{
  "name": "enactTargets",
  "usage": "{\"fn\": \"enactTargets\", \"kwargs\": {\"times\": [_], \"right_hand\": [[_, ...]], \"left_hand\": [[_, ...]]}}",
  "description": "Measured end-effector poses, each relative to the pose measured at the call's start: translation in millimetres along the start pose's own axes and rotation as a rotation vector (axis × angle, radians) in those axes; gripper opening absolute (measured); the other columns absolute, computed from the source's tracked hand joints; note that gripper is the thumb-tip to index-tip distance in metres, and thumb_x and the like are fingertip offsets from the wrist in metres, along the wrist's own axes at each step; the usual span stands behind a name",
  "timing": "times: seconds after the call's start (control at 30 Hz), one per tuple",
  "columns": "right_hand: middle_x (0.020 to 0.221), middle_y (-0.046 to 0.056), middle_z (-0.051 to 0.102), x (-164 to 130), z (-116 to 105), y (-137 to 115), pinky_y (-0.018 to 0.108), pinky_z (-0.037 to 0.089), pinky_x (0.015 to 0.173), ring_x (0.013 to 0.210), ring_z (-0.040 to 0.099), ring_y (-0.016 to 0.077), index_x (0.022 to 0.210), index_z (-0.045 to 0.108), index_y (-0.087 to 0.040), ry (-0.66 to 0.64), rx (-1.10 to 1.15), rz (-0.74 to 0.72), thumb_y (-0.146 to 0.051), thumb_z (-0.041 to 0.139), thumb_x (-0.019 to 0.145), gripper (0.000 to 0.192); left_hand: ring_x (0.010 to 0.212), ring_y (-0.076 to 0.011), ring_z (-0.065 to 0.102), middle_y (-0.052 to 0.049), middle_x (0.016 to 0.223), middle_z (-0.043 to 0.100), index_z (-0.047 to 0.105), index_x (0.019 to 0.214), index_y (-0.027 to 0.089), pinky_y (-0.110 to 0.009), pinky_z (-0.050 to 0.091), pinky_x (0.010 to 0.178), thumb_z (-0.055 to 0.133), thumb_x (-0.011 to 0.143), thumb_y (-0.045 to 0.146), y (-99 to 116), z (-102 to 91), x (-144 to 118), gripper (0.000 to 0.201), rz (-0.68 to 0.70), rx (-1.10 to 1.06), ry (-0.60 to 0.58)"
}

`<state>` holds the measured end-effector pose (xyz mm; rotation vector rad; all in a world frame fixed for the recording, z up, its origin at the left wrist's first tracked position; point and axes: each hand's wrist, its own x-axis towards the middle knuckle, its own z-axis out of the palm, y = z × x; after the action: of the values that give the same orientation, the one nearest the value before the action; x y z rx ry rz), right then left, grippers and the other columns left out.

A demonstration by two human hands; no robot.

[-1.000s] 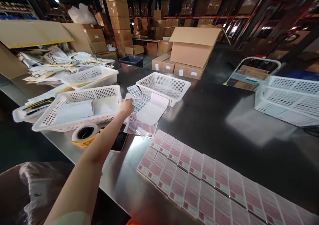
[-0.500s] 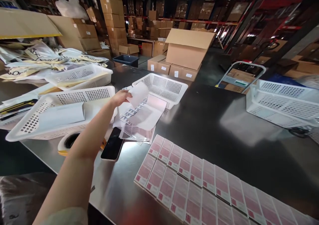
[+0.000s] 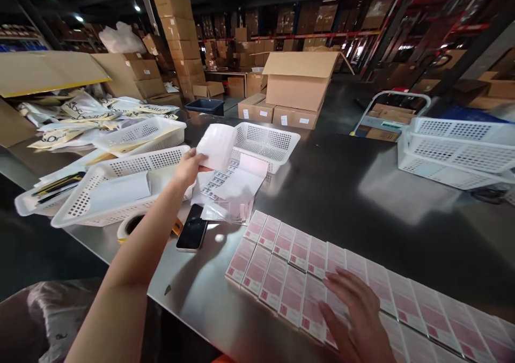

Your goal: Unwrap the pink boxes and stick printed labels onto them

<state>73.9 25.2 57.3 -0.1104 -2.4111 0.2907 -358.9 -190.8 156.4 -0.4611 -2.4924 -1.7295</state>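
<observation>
My left hand (image 3: 190, 165) reaches forward and holds a white sheet (image 3: 216, 146) lifted above a pile of label sheets (image 3: 235, 183) on the steel table (image 3: 362, 207). My right hand (image 3: 354, 312) lies flat, fingers spread, on two rows of pink-printed boxes (image 3: 289, 277) lined up along the near edge. The raised sheet hangs in front of a white perforated basket (image 3: 277, 148).
A long white basket (image 3: 116, 189) with paper sits left of my arm, more baskets (image 3: 454, 148) at the right. A black phone (image 3: 192, 234) and a tape roll (image 3: 131, 224) lie near my forearm. Printed bags (image 3: 80, 116) and cardboard boxes (image 3: 300, 87) stand behind.
My left hand picked a white sheet off the pile and lifted it. My right hand came into view and settled on the pink boxes.
</observation>
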Motion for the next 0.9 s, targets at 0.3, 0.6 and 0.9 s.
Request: {"fn": "enactTargets", "kwargs": {"times": [0.3,0.6,0.9], "right_hand": [[0.115,0.008,0.068,-50,6,3,0.047,0.053,0.085,0.112,0.063,0.0311,0.122,0.056,-0.027,-0.072,-0.073,0.028,-0.035,0.057,0.09,0.033],[0.119,0.009,0.065,-53,6,-9,0.047,0.05,0.093,0.118,0.059,0.0305,0.12,0.059,-0.025,-0.056,0.01,0.094,-0.034,0.056,0.093,0.029],[0.118,0.008,0.066,-28,6,-12,0.051,0.053,0.092,0.117,0.061,0.0331,0.124,0.057,-0.032,-0.062,0.127,0.053,-0.032,0.062,0.089,0.036]], "left_hand": [[0.143,-0.0416,0.032,-0.023,0.147,0.047,0.057,0.127,0.011,-0.061,0.024,0.114,0.067,0.072,0.003,-23,22.4,-44,0.057,0.176,0.614,-0.161],[0.106,-0.0231,0.064,-0.007,0.105,0.069,0.066,0.1,0.015,-0.047,0.047,0.098,0.061,0.092,0.029,-33,60.7,-59,0.017,0.245,0.466,-0.189],[0.055,-0.011,0.049,0.003,0.063,0.051,0.053,0.077,0.019,-0.024,0.044,0.054,0.06,0.089,0.046,29,13.9,-58,0.03,0.118,-0.333,0.002]]}}
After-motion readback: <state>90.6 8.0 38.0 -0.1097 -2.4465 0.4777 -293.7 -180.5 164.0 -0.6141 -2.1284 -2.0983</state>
